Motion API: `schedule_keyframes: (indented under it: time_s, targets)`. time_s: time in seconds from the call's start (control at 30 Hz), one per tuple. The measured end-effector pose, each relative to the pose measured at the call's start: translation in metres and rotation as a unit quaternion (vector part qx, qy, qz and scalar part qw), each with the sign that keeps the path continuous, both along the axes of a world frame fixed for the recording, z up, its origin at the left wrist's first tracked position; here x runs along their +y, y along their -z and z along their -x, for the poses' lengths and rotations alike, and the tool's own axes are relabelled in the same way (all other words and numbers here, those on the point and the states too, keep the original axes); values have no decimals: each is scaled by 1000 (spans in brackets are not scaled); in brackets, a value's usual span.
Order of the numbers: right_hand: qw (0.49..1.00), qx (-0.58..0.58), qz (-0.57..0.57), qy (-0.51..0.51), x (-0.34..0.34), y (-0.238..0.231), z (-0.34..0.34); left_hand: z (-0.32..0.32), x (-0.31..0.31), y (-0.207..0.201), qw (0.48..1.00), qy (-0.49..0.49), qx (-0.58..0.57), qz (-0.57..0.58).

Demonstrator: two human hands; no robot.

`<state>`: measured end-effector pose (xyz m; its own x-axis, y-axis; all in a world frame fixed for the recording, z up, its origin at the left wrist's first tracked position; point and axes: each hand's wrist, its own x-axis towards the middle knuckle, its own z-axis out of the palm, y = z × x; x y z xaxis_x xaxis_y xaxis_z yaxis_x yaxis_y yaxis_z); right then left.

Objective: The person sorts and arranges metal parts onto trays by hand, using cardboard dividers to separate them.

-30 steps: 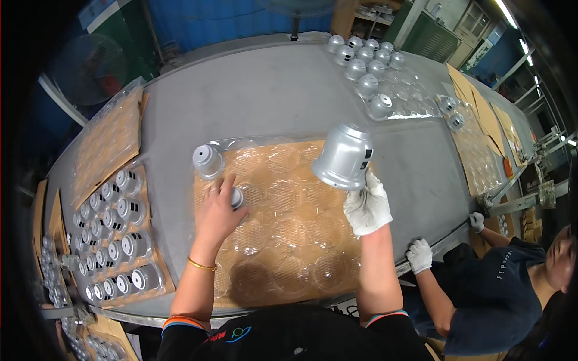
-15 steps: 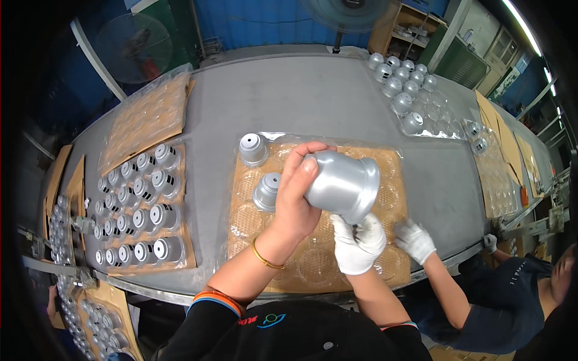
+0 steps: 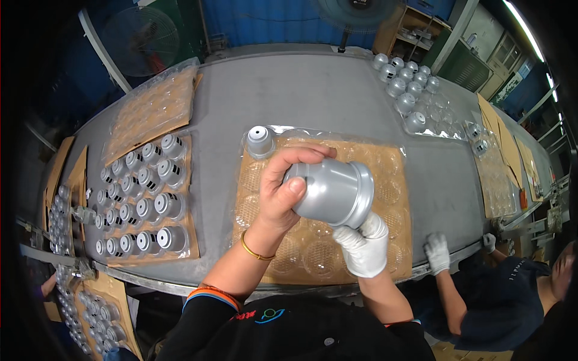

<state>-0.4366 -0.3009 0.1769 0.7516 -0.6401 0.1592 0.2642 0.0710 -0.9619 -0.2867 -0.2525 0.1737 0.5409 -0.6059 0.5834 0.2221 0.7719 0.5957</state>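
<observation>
My bare left hand (image 3: 282,188) is wrapped round a silver, cup-shaped metal housing (image 3: 332,191), tilted on its side above the tray. My right hand (image 3: 365,248), in a white glove, grips the housing's flared rim from below; its fingertips are partly hidden. Beneath both hands lies a clear plastic tray of round pockets (image 3: 319,256) on brown cardboard. One similar housing (image 3: 260,142) stands in the tray's far left corner, its stepped end with a dark centre hole facing up. My left hand and forearm cover part of the tray's left side.
At left, a tray of several silver housings (image 3: 144,210) stands beside another cardboard-backed tray (image 3: 153,108). More housings (image 3: 406,87) sit at the far right. A co-worker's white-gloved hand (image 3: 438,253) is at the table's near right edge. A fan (image 3: 355,12) stands behind the table.
My hands and the housing have shifted slightly left, and the housing has turned a little. A second housing seen on the tray is no longer visible. The co-worker's gloved hand has moved right, away from the tray.
</observation>
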Motion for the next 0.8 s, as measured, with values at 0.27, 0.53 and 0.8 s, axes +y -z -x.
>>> schedule_keyframes:
  time_s: [0.27,0.53,0.8]
  targets:
    - [973,7,231,-3,-7,-1,-8,11,12,-2,993,-98,68,-18]
    - [997,-26,-46,60,-8,0,-6,1,17,1,910,-311,-271,45]
    - [989,-105,69,82,-19,22,-17,23,14,5,962,-262,-77,-16]
